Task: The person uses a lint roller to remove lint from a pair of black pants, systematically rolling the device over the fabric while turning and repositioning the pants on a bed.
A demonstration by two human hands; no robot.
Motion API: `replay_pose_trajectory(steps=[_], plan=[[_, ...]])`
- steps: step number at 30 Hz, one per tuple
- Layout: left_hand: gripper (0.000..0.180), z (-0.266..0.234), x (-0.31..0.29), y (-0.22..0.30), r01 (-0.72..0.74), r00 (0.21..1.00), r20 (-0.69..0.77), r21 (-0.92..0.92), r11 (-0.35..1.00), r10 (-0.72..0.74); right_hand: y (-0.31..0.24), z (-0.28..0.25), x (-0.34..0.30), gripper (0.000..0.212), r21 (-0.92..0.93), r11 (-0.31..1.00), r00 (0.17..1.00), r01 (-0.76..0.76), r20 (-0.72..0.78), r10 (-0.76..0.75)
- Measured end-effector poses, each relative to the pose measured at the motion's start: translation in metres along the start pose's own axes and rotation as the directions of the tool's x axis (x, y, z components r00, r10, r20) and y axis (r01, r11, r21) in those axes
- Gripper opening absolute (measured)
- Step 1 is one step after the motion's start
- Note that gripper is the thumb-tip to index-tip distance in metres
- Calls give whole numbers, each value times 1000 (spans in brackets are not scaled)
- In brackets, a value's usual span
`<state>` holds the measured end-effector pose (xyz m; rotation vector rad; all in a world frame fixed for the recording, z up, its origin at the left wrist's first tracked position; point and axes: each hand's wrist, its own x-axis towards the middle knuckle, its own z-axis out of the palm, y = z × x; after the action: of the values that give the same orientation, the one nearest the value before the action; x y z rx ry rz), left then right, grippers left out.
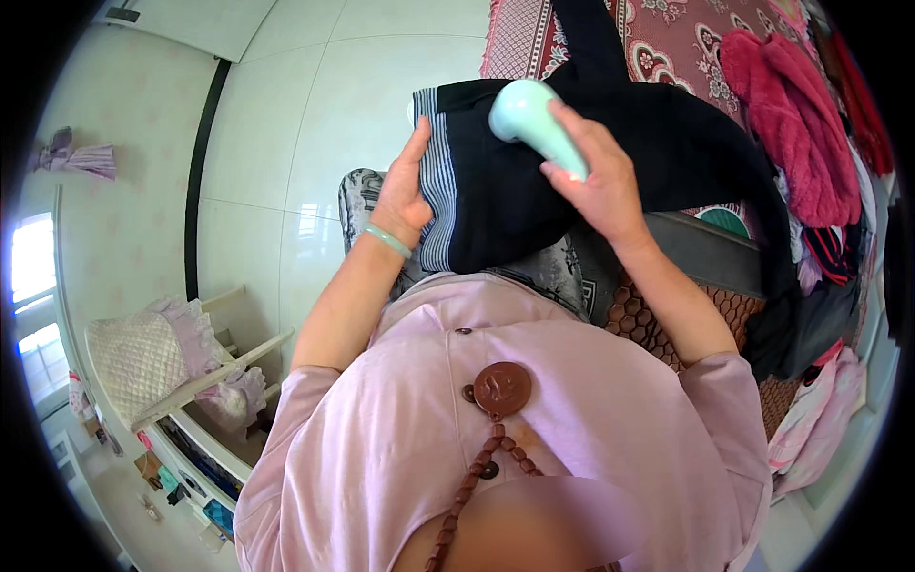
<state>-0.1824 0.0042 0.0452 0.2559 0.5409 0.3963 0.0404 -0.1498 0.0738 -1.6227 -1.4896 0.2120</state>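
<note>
A black knit garment (496, 195) with a blue-and-white striped hem (437, 191) lies across my lap. My left hand (405, 186) is at the hem's left edge, with one finger stretched along the stripes and the others partly hidden by the cloth. It wears a pale green bangle (389, 240). My right hand (605, 176) is closed round the handle of a mint-green fabric shaver (534, 119). The shaver's broad round head points to the upper left, over the black cloth near the stripes; whether it touches the cloth is hidden.
On the right, a patterned red cover (667, 43) bears a pink fluffy garment (762, 114) and other clothes. A brown textured mat (634, 319) is beside me. To the left stands a white rack or chair with a quilted, frilled cover (143, 357), on pale floor tiles (276, 114).
</note>
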Motion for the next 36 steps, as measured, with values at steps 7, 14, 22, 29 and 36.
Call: replay_pose_trajectory(steps=[7, 14, 22, 29, 36], plan=[[31, -3, -34, 2, 27, 996, -87, 405, 914, 9, -20, 3, -19, 74, 132, 983, 992, -126, -2, 127], [33, -4, -30, -13, -19, 980, -178, 335, 942, 83, -42, 8, -40, 79, 61, 997, 992, -44, 123, 37], [31, -7, -25, -13, 12, 990, -136, 259, 966, 25, -25, 6, -15, 78, -29, 998, 993, 58, 100, -55], [37, -15, -22, -14, -18, 986, -154, 317, 948, 71, -40, -2, -35, 81, -41, 977, 955, 209, 225, -195], [37, -13, -25, -10, 31, 995, -104, 248, 968, -5, -28, 3, -14, 78, -56, 990, 979, 127, 165, -117]])
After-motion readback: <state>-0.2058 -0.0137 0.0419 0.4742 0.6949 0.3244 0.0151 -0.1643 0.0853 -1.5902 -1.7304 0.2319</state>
